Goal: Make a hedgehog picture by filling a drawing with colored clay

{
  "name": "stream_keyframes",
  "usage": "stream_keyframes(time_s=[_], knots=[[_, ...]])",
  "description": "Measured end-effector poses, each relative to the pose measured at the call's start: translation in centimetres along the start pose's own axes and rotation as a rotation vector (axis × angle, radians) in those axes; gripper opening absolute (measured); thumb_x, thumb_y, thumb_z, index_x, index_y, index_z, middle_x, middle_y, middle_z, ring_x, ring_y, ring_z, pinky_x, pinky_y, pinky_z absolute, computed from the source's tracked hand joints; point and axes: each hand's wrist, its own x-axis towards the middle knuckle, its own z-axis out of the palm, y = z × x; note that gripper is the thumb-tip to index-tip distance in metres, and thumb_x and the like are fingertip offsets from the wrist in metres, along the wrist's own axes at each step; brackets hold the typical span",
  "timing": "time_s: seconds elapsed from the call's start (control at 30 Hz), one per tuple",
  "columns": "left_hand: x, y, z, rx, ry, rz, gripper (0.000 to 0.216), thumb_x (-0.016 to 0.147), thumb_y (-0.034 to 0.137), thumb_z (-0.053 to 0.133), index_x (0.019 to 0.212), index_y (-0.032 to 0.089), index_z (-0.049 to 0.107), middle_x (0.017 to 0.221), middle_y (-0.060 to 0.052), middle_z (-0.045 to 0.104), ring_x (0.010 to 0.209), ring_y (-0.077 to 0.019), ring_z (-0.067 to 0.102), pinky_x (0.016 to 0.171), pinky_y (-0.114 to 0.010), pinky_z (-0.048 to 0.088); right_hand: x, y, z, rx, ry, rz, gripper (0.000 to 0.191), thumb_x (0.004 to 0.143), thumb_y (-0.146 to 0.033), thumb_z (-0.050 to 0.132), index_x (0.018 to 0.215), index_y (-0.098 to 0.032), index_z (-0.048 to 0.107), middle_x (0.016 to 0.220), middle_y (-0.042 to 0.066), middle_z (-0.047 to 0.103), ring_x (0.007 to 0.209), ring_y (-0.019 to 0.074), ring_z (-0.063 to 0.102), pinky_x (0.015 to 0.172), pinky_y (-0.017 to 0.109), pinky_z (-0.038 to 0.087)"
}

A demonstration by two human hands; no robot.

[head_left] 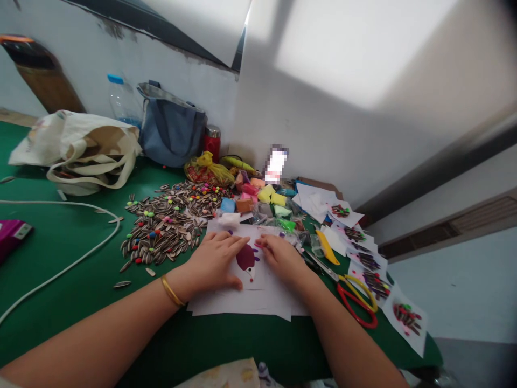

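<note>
My left hand lies on a white sheet, fingers stretched flat beside a dark purple clay hedgehog shape stuck on the paper. My right hand rests on the other side of the shape, fingertips pressing at its upper right edge, fingers curled together. A gold bangle circles my left wrist. A heap of sunflower seeds with coloured clay beads lies just left of my left hand.
Clay blocks in several colours sit behind the paper. Scissors, a yellow plastic tool and finished seed pictures line the right edge. A canvas bag, a blue bag, a red flask and a white cable lie on the green table.
</note>
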Motion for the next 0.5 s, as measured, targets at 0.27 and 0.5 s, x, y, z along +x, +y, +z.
stream_keyframes(time_s=[0.27,0.5], knots=[[0.1,-0.6,-0.4,0.027,-0.063,-0.001,0.098,0.064,0.067,0.075,0.146,0.027,0.042,0.138,-0.011,0.059,0.128,-0.0339,0.049,0.100,-0.045,0.031,-2.2,-1.1,-1.0,-0.080,-0.030,0.041,0.013,0.096,-0.020,0.051,0.097,-0.019,0.064,0.092,0.005,0.071,0.088,0.0193,0.064,0.080,0.030,0.042],[0.1,-0.4,-0.7,0.011,-0.001,0.075,0.083,0.071,0.081,0.059,0.132,0.026,0.057,0.145,-0.011,0.054,0.134,-0.0353,0.045,0.107,-0.048,0.028,-2.4,0.2,-0.4,-0.025,0.057,0.062,0.013,0.095,-0.016,0.052,0.095,-0.019,0.064,0.094,0.005,0.067,0.090,0.0191,0.059,0.080,0.029,0.042]])
